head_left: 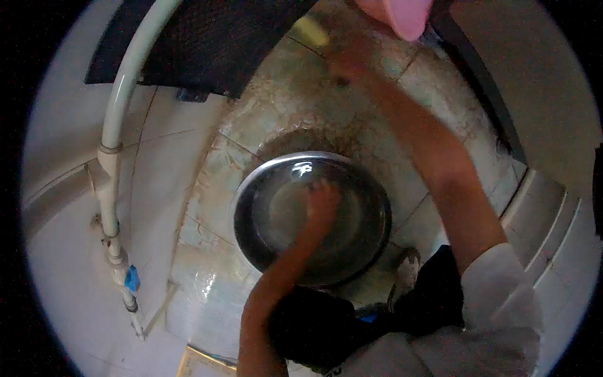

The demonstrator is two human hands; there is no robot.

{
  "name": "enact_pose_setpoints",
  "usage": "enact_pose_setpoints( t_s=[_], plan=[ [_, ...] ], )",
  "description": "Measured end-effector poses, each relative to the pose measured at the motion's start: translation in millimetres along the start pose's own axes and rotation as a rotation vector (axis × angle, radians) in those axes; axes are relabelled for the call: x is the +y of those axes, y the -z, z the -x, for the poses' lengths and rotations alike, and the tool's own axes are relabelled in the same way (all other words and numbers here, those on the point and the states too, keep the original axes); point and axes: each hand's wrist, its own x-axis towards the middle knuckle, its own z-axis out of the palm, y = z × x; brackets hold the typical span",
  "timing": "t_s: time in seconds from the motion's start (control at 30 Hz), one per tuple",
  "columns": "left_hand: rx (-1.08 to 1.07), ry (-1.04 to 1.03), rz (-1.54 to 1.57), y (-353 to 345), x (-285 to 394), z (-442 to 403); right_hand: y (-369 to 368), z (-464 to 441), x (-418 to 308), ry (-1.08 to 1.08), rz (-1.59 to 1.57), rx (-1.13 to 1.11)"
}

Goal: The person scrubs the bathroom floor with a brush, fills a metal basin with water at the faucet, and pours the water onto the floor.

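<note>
Standing on the tiled floor (210,235), the metal basin (375,217) is placed close before the dark-clothed knees (312,323), a position judged to bring its interior within easy reach. The left hand (323,201) is lowered inside it, over the near rim; the fingers appear partly spread and slightly bent. Whether anything is grasped there cannot be told through the blur and glare. The basin surrounds this hand on all sides. Its mouth is turned upward and, being round, no distinct long axis is shown.

The right hand (348,60) is extended beyond the basin, ahead and to the right of the left hand. A yellow item (312,30) is seen just beside its fingertips, with its long axis slanted from far left to near right, the near end directed toward that hand. Its opening and any hold on the item cannot be told. A pink object (409,17) is seen farther to the right, and a black textured mat (201,47) to the left.
</note>
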Motion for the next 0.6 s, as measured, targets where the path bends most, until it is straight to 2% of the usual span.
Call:
enact_pose_setpoints(
  t_s=[0.03, 0.13, 0.23, 0.3, 0.37, 0.43, 0.47, 0.5, 0.57, 0.6],
  plan=[
    [0.155, -0.019, -0.094, 0, 3, 3, -28, 22, -24, 0.047, -0.008, 0.051],
    [0.116, -0.016, -0.021, 2, 3, 2, -60, 59, -51, 0.194, -0.067, 0.110],
    [0.214, -0.005, -0.052, -1, 6, 4, 7, 24, 19, 0.174, -0.009, 0.045],
    [0.149, -0.022, -0.016, -7, 1, 1, 28, 20, 31, 0.071, -0.029, 0.013],
    [0.089, -0.045, 0.021, -5, 3, 2, -13, 43, -3, 0.035, 0.006, 0.020],
    [0.107, -0.018, -0.036, -5, 3, 2, -65, 83, -52, 0.132, -0.019, 0.117],
    [0.108, -0.012, -0.051, -6, 3, 0, -71, 89, -53, 0.160, -0.022, 0.111],
    [0.256, -0.023, -0.095, -15, 2, 2, -62, 77, -37, 0.176, 0.013, 0.089],
    [0.416, -0.039, -0.136, -33, -1, 9, -16, 47, 16, 0.102, 0.106, -0.007],
    [0.411, -0.027, -0.129, -35, -3, 7, 7, 40, 30, 0.037, 0.101, -0.044]
  ],
)
